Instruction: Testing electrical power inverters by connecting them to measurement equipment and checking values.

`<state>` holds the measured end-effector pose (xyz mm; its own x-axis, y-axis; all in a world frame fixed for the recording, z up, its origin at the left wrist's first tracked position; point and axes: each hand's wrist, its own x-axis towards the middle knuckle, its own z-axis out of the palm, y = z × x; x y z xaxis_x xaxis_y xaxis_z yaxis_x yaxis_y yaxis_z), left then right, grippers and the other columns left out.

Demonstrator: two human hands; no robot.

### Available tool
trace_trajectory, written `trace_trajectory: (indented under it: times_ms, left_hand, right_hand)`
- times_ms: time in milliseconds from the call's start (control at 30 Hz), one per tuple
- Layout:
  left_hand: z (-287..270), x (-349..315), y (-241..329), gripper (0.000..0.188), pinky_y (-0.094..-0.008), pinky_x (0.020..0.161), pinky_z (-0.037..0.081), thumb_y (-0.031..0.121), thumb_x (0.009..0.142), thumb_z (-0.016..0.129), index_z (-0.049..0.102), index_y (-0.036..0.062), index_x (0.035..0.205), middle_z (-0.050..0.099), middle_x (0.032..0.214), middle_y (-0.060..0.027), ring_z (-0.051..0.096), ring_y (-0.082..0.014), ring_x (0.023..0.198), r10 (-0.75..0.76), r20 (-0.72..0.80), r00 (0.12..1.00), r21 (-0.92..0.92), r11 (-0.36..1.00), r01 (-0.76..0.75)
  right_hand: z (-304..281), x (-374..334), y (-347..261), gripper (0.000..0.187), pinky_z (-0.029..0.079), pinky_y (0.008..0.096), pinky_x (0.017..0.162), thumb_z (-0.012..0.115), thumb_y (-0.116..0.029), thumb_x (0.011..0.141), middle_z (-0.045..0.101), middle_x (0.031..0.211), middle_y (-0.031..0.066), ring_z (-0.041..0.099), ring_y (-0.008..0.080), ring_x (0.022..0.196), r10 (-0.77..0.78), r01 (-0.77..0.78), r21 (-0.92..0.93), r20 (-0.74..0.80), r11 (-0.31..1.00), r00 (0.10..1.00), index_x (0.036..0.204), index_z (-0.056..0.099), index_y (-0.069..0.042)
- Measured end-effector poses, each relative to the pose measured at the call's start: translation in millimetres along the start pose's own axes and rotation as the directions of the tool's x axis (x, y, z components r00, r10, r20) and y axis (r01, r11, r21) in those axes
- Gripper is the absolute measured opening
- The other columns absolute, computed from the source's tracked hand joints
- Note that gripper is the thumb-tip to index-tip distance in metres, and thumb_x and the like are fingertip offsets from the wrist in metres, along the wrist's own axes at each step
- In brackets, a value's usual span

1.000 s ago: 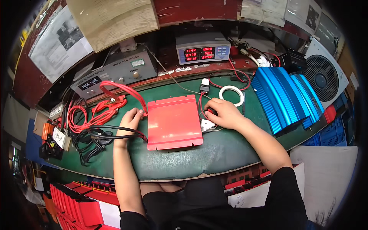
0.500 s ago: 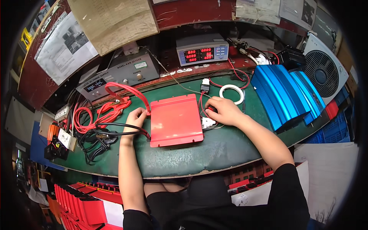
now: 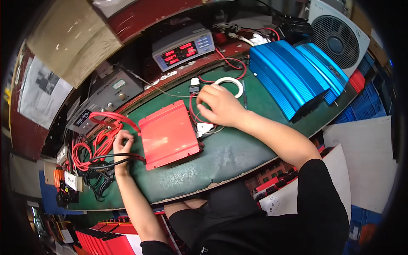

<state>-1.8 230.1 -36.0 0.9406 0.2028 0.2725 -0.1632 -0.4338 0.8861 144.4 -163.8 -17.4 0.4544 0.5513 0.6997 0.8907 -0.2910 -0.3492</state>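
The red box (image 3: 170, 134) looks like glossy painted metal, with shiny ribbed metal on the blue case (image 3: 289, 76) at its two o'clock, smooth rubbery plastic on the black cables (image 3: 139, 157) at eight, and scuffed satin covering on the bench (image 3: 178, 180) at six.

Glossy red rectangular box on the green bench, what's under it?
The green benchtop shows around the glossy red rectangular box, and black cables meet its left side; whatever lies directly underneath is covered.
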Motion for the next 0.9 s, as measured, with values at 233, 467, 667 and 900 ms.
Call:
trace_trajectory:
  times_ms: [233,467,667,900]
  left_hand:
    - [58.2,-127.8,78.6,0.012,-0.0291,0.079,0.045,-0.005,0.086,0.047,0.057,-0.0005,0.088,0.059,0.09,-0.0104,0.055,-0.0186,0.084,0.232,-0.528,0.817,0.469,0.882,0.053]
    - [191.2,-96.9,163.0,0.06,-0.0473,0.104,0.037,0.012,0.075,0.064,0.055,0.0003,0.133,0.056,0.136,-0.0161,0.052,-0.0341,0.122,0.257,0.139,0.957,0.795,0.547,-0.262]
    - [193.9,-97.1,158.3,0.065,-0.0487,0.106,0.036,0.019,0.077,0.066,0.052,-0.0024,0.136,0.053,0.14,-0.0173,0.051,-0.0343,0.123,0.256,0.151,0.955,0.776,0.567,-0.275]
    - [184.5,-100.7,153.7,0.062,-0.0485,0.106,0.037,0.015,0.078,0.067,0.053,-0.0002,0.136,0.054,0.139,-0.0169,0.051,-0.0349,0.123,0.288,0.129,0.949,0.74,0.609,-0.286]
  right_hand:
    - [-21.5,-10.0,-60.5,0.023,0.052,0.0499,0.067,0.056,-0.019,0.083,0.067,0.074,0.0208,0.066,0.0401,0.069,0.243,-0.397,0.195,0.533,0.897,0.81,0.075,0.065,0.0]
    - [-24.3,-29.0,-63.5,0.029,0.053,0.0526,0.076,0.051,-0.016,0.085,0.065,0.078,0.0302,0.066,0.0458,0.078,0.157,-0.34,0.112,0.726,0.934,0.669,0.084,0.062,0.01]
    - [-37.4,-7.3,-68.9,0.03,0.054,0.0441,0.069,0.049,-0.02,0.089,0.069,0.074,0.0184,0.068,0.034,0.068,0.216,-0.64,0.139,0.869,0.756,0.444,0.093,0.064,0.006]
    - [-25.3,-17.0,-59.3,0.035,0.054,0.0473,0.071,0.051,-0.024,0.087,0.067,0.074,0.0243,0.067,0.0385,0.068,0.14,-0.364,0.139,0.752,0.921,0.644,0.081,0.069,0.004]
